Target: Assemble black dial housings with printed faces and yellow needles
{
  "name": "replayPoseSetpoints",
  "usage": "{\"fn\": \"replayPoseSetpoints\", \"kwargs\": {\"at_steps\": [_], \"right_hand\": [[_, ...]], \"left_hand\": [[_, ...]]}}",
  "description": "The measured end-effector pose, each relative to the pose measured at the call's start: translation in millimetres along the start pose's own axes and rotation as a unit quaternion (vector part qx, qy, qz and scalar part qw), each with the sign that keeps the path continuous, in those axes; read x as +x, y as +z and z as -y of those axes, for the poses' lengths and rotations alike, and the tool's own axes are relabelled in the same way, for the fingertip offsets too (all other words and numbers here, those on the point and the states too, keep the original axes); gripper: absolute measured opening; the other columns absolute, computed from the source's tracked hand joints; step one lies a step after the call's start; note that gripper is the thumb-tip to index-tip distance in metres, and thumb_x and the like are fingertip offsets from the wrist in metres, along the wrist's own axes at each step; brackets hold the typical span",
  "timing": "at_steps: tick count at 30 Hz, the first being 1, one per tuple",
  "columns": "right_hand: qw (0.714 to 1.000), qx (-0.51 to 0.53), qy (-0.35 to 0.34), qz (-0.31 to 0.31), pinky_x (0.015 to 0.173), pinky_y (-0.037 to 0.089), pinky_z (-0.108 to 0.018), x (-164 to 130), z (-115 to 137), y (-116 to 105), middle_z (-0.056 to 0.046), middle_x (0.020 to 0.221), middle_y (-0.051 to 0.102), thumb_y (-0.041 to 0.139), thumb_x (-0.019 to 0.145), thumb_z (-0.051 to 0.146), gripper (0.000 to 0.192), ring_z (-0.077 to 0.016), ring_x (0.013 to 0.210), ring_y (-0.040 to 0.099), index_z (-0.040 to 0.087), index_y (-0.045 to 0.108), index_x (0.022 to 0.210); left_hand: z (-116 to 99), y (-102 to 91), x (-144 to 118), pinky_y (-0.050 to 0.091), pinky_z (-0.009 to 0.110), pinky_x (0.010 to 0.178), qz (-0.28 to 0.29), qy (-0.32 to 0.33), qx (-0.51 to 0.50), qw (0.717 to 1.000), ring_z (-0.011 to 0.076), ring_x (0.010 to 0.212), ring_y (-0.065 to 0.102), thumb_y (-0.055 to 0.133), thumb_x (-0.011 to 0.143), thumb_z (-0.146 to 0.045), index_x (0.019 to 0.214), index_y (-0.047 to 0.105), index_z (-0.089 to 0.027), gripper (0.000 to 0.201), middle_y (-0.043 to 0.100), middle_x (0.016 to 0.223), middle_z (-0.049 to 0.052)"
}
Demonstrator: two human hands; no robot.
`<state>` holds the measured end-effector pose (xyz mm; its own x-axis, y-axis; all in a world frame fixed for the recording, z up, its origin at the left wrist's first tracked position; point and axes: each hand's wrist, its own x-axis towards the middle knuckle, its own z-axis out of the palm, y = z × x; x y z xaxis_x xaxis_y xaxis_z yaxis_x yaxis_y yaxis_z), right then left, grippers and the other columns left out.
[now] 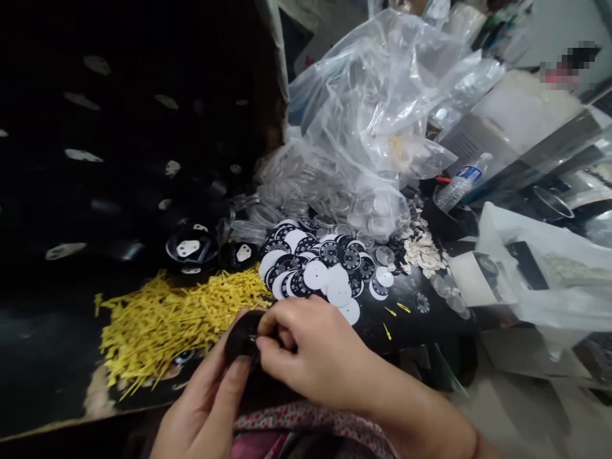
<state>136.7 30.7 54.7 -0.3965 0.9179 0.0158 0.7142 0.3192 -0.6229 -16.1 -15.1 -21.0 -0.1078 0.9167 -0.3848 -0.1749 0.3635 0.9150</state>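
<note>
Both my hands meet low in the middle of the head view. My left hand [205,408] grips a small round black casing [241,336] from below. My right hand [310,347] pinches at the casing's right edge with thumb and fingertips; what it pinches is hidden. Just left of the hands lies a heap of thin yellow plastic pins [162,319]. Beyond the hands a pile of round dial discs [318,271], some white and some black with printed markings, is spread on the black table [421,319].
More black casings with white inserts [191,247] lie behind the pins. Clear plastic bags [373,127] of transparent lenses rise at the back. Small cream parts [423,252], a water bottle [461,182] and a white bag [549,274] are to the right.
</note>
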Motion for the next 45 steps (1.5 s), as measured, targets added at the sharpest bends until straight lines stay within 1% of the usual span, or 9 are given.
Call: {"fn": "replayPoseSetpoints", "kwargs": {"at_steps": [3,6,11,19,24,30,35,41,45], "right_hand": [[0.999,0.048,0.003,0.020,0.071,0.045,-0.021,11,-29,-22,0.002,0.084,0.070,0.059,0.090,0.022,0.008,-0.0104,0.075,0.063,0.020,0.067,0.090],[0.980,-0.115,0.089,-0.138,0.086,0.046,-0.033,42,-73,-43,-0.008,0.107,0.069,0.054,0.093,0.021,0.019,-0.0191,0.095,0.064,0.018,0.067,0.107],[0.961,-0.202,0.104,-0.156,0.094,0.042,-0.046,81,-113,-62,-0.015,0.109,0.067,0.055,0.088,0.011,0.021,-0.0301,0.105,0.061,0.013,0.070,0.101],[0.995,0.091,-0.008,-0.034,0.085,0.051,-0.029,14,-30,-15,-0.005,0.099,0.065,0.052,0.095,0.018,0.032,-0.0158,0.090,0.063,0.020,0.064,0.124],[0.997,0.074,-0.014,-0.026,0.093,0.048,-0.032,1,-8,2,-0.008,0.127,0.051,0.052,0.096,0.022,0.034,-0.0157,0.099,0.059,0.025,0.063,0.128],[0.995,-0.032,0.019,-0.088,0.067,0.039,-0.032,12,-6,10,-0.002,0.070,0.057,0.032,0.103,0.043,0.045,-0.0173,0.068,0.054,0.018,0.060,0.079],[0.990,-0.047,-0.012,-0.131,0.066,0.032,-0.031,16,-1,28,-0.001,0.063,0.056,0.024,0.104,0.032,0.045,-0.0147,0.060,0.049,0.020,0.049,0.069],[0.995,0.096,-0.027,-0.008,0.072,0.038,-0.026,14,-9,22,-0.001,0.077,0.067,0.041,0.101,0.038,0.034,-0.0139,0.071,0.059,0.020,0.059,0.079],[0.993,0.116,0.023,-0.021,0.070,0.040,-0.026,15,-14,15,-0.002,0.084,0.069,0.046,0.099,0.035,0.025,-0.0159,0.077,0.062,0.020,0.063,0.088]], "left_hand": [[-1,-1.7,5,0.021,0.042,0.120,0.022,-0.011,0.090,0.996,0.0284,0.138,0.043,0.069,0.078,-0.055,0.120,0.069,-0.038,0.045,0.062,0.136,-0.004],[-4,0.3,7,0.023,0.043,0.120,0.036,-0.013,0.070,0.997,0.0267,0.139,0.042,0.063,0.083,-0.055,0.127,0.064,-0.037,0.048,0.057,0.142,-0.003],[-5,6.9,9,0.025,0.043,0.120,0.034,-0.024,0.014,0.999,0.0274,0.138,0.044,0.070,0.081,-0.048,0.125,0.066,-0.033,0.047,0.058,0.141,-0.001],[-23,23.1,15,0.053,0.040,0.099,0.071,-0.089,-0.265,0.958,0.0295,0.119,0.062,0.069,0.083,-0.046,0.108,0.073,-0.021,0.036,0.071,0.121,0.010],[-17,19.3,14,0.050,0.036,0.103,0.086,-0.032,-0.172,0.981,0.0258,0.121,0.061,0.072,0.082,-0.041,0.123,0.067,-0.029,0.043,0.067,0.129,0.005],[-10,14.8,2,0.046,0.027,0.104,0.108,0.056,-0.031,0.992,0.0199,0.123,0.059,0.068,0.085,-0.041,0.121,0.067,-0.028,0.038,0.068,0.129,0.002],[-16,21.0,0,0.046,0.028,0.104,0.082,0.091,0.032,0.992,0.0204,0.122,0.060,0.063,0.087,-0.042,0.123,0.066,-0.027,0.038,0.067,0.130,0.003],[0,-60.6,-21,0.049,0.045,0.103,0.073,0.032,0.186,0.979,0.0305,0.121,0.061,0.061,0.085,-0.046,0.122,0.067,-0.035,0.038,0.068,0.128,0.001],[-4,-129.6,-33,0.026,0.061,0.115,-0.157,0.171,0.391,0.891,0.0371,0.136,0.043,0.062,0.081,-0.049,0.129,0.055,-0.049,0.048,0.053,0.145,-0.005]]}}
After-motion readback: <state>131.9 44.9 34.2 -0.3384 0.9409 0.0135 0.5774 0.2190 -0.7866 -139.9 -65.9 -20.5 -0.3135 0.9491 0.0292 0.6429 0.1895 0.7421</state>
